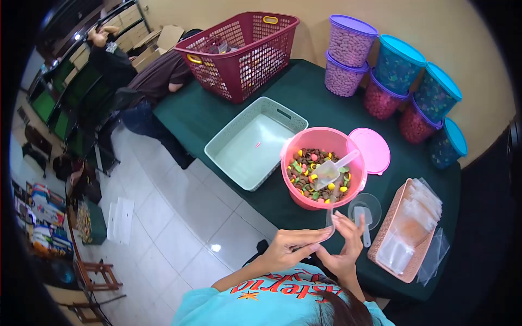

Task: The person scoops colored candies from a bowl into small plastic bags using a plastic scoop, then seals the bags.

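Note:
My left hand and my right hand meet in front of my chest, near the front rim of a pink tub. Between their fingers stands a thin clear plastic bag, pinched from both sides. The tub holds mixed brown, yellow, green and pink sweets. A translucent scoop rests on the sweets, its handle against the right rim. Just beyond my right fingers lies a clear round dish with a small white spatula-like tool on it.
A pale green basket stands left of the tub, a maroon laundry basket behind it. A pink lid lies right of the tub. A peach basket holds clear bags. Several lidded tubs line the wall. Another person bends at the table's left.

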`<state>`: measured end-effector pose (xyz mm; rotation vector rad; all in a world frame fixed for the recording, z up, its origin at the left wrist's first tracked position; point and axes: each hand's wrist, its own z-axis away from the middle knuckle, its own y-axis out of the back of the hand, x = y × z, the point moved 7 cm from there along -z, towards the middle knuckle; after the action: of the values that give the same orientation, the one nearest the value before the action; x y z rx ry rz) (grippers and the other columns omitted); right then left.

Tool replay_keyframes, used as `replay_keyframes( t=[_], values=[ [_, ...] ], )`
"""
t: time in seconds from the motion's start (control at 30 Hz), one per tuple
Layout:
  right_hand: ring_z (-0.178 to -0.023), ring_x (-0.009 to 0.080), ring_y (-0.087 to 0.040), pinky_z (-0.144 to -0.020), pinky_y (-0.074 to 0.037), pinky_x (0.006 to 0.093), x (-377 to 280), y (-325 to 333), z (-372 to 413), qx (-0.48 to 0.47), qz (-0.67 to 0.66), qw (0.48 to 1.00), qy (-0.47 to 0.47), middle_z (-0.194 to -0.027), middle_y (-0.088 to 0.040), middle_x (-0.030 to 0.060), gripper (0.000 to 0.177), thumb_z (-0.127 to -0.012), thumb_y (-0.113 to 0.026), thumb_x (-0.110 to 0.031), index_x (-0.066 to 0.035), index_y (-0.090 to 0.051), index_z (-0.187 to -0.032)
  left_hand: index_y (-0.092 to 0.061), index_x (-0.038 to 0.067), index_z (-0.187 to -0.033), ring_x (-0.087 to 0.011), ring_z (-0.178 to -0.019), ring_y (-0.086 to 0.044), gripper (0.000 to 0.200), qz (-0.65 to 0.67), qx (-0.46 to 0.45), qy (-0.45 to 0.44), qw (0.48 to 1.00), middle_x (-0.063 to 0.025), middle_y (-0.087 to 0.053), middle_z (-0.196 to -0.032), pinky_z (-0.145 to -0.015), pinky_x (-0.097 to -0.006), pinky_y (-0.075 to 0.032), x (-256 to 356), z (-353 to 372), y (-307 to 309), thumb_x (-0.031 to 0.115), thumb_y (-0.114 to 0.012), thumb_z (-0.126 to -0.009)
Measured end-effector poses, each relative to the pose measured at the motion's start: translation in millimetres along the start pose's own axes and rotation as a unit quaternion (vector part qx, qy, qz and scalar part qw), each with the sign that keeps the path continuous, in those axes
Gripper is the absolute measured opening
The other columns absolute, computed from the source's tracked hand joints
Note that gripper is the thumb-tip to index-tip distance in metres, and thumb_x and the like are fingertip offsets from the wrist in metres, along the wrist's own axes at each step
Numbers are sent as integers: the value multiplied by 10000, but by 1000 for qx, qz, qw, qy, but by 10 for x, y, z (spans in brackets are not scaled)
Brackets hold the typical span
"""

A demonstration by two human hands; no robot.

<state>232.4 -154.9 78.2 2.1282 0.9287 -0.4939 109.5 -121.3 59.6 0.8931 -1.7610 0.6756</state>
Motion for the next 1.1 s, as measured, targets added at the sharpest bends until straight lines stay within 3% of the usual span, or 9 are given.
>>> replay_keyframes(
  t=[0.1, 0.17, 0.2, 0.33, 0.43, 0.53, 0.73, 1.03, 1.1],
  values=[
    [-999, 239, -554, -1001, -192, 465, -151, -334, -60, -15, -59, 998, 28, -1006, -600, 98, 499, -586, -764, -197, -44, -560, -1015, -617, -19, -979, -226, -891, -604, 224, 53, 8, -42, 998, -161, -608, -1003, -767, -277, -480, -44, 81, 326, -36, -587, -757],
    [-975, 243, -566, -971, -259, 459, -215, -537, -68, -22, -113, 993, 32, -1002, -604, 114, 484, -589, -755, -170, -43, -559, -1014, -646, -44, -824, -254, -792, -613, 190, 121, 14, -2, 992, -177, -633, -813, -688, -319, -489, -123, 151, 552, -128, -640, -654],
    [-964, 248, -573, -922, -340, 446, -239, -611, -78, -25, -131, 991, 33, -997, -608, 123, 455, -597, -741, -135, -38, -561, -1003, -646, -40, -754, -232, -712, -609, 165, 107, 21, -27, 994, -159, -630, -741, -639, -316, -485, -68, 133, 630, -138, -665, -622],
    [-971, 252, -572, -875, -403, 430, -296, -771, -87, -38, -167, 985, 12, -997, -609, 126, 405, -613, -725, -111, -26, -570, -978, -641, -31, -707, -207, -644, -602, 129, 123, -19, -39, 991, -151, -625, -701, -579, -299, -468, -54, 115, 797, -118, -685, -622],
    [-979, 254, -569, -874, -404, 430, -314, -831, -90, -59, -153, 986, 1, -1003, -608, 120, 388, -617, -728, -117, -28, -579, -964, -586, -4, -582, -129, -505, -532, 165, 88, -21, -44, 995, -103, -576, -571, -457, -247, -393, -84, 92, 865, -59, -740, -599],
    [-927, 242, -579, -833, -431, 404, -240, -823, -71, -40, -141, 989, 0, -963, -613, 100, 347, -611, -739, -126, -43, -604, -920, -411, 74, -461, -45, -415, -391, 407, 65, 41, -20, 997, -17, -451, -451, -375, -197, -258, -251, 73, 930, 42, -803, -564],
    [-736, 197, -598, -654, -467, 310, -199, -800, -236, -36, -179, 982, 43, -824, -629, 85, 234, -593, -720, -26, -27, -648, -816, -406, 82, -459, -48, -416, -412, 420, 63, 49, -65, 995, -12, -461, -451, -372, -205, -272, -202, -79, 925, 75, -814, -561],
    [-709, 129, -592, -718, -431, 304, -159, -707, -658, -83, -79, 985, 132, -806, -644, 2, 196, -616, -716, -77, -79, -651, -801, -402, 52, -478, -76, -387, -401, 401, -83, 112, -152, 979, -25, -428, -431, -368, -219, -304, -12, -198, 992, 46, -786, -592],
    [-706, 122, -590, -722, -425, 303, -112, -656, -681, -84, -72, 984, 137, -802, -644, -1, 192, -618, -712, -81, -84, -646, -799, -426, 48, -519, -83, -448, -444, 352, -84, 80, -117, 986, -38, -473, -512, -403, -212, -354, -83, -228, 961, 25, -765, -613]
  ],
)
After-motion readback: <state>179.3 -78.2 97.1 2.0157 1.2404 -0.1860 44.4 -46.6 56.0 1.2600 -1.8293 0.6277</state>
